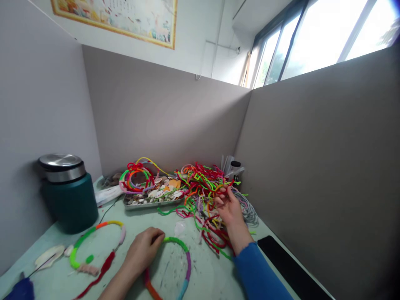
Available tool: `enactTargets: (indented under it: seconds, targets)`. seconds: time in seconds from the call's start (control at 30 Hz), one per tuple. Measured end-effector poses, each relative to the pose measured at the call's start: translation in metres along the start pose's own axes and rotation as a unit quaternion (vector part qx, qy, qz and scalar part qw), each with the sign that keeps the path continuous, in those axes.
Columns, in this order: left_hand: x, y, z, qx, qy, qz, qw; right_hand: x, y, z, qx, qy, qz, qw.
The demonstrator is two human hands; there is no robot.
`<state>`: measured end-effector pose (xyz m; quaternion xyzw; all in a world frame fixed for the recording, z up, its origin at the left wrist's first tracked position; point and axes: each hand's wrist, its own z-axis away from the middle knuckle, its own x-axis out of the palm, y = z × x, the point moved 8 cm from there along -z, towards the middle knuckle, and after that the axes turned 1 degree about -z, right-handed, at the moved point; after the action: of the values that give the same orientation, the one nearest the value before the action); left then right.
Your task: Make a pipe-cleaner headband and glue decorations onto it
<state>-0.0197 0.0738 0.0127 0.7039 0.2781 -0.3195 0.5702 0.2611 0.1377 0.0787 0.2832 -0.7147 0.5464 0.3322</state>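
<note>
With its fingers pinched together, my left hand [144, 249] grips a ring wrapped in coloured yarn [188, 263] at its upper left. Green, purple, light blue, orange and red sections show on that ring, and its lower edge runs out of view. My right hand [229, 208], in a blue sleeve, is at the near right side of a heap of coloured yarn strands [203, 179]. Its fingers are loosely curled and apart from the thumb, among the strands, and I see nothing clearly gripped. A second yarn-wrapped ring [81, 238] with a red tail lies to the left.
A teal jar with a steel lid [70, 200] stands at the left. Behind my hands, a metal tray [153, 205] holds small pieces, with more rings [137, 177] on it. Grey cords [250, 210] and a black strip [287, 266] lie right. Grey partitions [168, 112] enclose the table.
</note>
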Motion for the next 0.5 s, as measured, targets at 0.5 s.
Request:
enactTargets:
  seconds: [0.5]
  targets:
    - [-0.004,0.000,0.004,-0.110,0.039,0.438,0.891,0.065,0.123,0.087,0.102,-0.223,0.299,0.922]
